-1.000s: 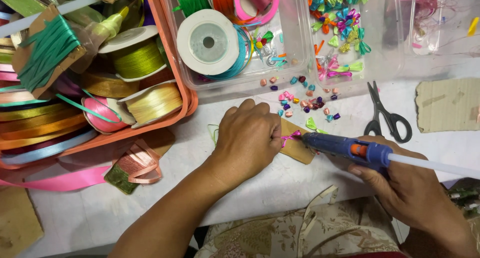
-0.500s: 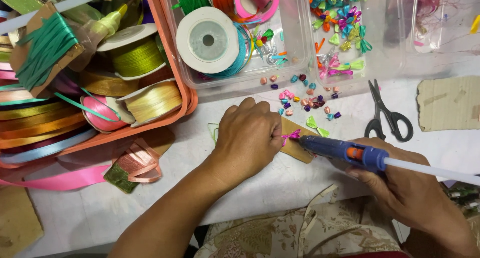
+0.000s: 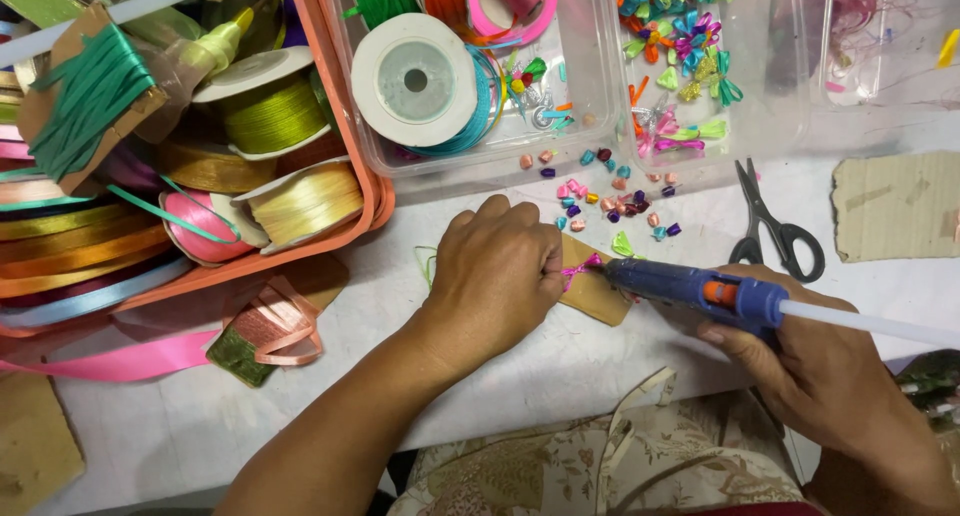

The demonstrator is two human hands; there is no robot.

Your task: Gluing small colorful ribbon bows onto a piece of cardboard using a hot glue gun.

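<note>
Glue work has barely shifted since a moment ago: the blue hot-glue gun [image 3: 690,288], gripped in the right hand [image 3: 815,371], has crept left toward the tiny pink ribbon bow [image 3: 578,269]. The left hand [image 3: 497,276] pinches that bow, knuckles up, on the small tan cardboard piece [image 3: 592,296] on the white table [image 3: 520,366].

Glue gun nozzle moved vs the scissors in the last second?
No. The glue gun in the right hand keeps its nozzle at the pink bow, same offset from the scissors.

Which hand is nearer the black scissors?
Right. The right hand, holding the blue glue gun, sits just below the scissors; the left hand is farther off, beyond the small cardboard piece.
</note>
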